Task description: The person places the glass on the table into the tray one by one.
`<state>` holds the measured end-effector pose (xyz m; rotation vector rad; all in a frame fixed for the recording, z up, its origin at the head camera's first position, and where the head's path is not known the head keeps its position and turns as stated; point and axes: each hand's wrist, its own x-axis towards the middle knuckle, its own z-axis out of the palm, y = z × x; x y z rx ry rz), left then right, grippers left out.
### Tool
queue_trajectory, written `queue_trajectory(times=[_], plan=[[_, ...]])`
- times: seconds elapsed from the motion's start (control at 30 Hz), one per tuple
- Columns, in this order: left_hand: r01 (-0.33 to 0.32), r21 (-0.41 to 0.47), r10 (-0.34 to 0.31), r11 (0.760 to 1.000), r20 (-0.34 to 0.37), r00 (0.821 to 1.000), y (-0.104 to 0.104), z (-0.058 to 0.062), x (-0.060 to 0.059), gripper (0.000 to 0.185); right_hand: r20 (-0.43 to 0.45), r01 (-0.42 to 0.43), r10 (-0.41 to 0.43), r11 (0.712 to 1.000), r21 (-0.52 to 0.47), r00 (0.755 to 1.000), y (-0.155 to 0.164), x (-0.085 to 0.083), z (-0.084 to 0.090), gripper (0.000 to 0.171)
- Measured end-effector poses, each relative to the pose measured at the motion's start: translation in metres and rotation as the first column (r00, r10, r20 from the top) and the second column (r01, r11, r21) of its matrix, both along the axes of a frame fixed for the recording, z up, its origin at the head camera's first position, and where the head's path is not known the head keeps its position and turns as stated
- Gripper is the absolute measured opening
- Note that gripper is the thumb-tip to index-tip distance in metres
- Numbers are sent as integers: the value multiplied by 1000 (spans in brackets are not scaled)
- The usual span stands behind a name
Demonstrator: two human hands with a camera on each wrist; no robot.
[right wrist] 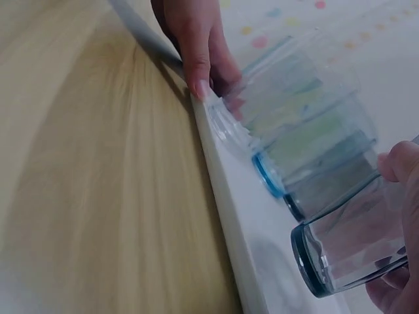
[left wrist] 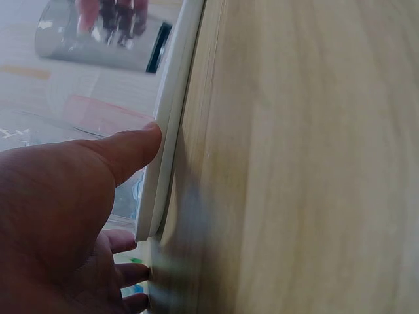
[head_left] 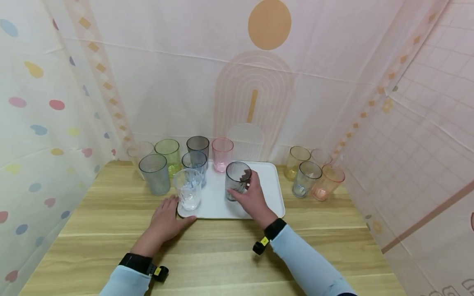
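Observation:
My right hand (head_left: 255, 200) grips a grey drinking glass (head_left: 236, 177), thumb on one side and fingers on the other. It holds the glass upright over the right half of a white tray (head_left: 264, 177); in the right wrist view its base seems slightly above the tray. At the tray's front left corner rests my left hand (head_left: 165, 222), thumb (left wrist: 141, 140) against the front rim and fingers spread along the left side. Beside it stands a clear fluted glass (head_left: 189, 191). Behind that are a blue glass (head_left: 194, 162), a dark grey glass (head_left: 198, 144) and a pink glass (head_left: 222, 154).
Left of the tray stand a grey-blue glass (head_left: 154, 176), a green glass (head_left: 168, 154) and a pale clear glass (head_left: 138, 152). To the right are an amber glass (head_left: 297, 160), a bluish glass (head_left: 306, 179), an orange-pink glass (head_left: 327, 183) and a faint clear one. A printed curtain (head_left: 166, 82) hangs behind.

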<state>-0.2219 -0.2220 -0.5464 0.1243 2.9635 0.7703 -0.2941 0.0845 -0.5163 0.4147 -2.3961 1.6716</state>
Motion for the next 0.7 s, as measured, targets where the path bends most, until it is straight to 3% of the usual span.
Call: queue_trajectory(times=[0.33,0.7], plan=[[-2,-3,2,1000,-3,1000,1,7,2,112,-6,-7,7,999,50,1000,-34,-30,10,85],[-1,1,1,1000,1,1000,2,8,3,112,47,-12,8,996,85,999,-57,-42,14,89]])
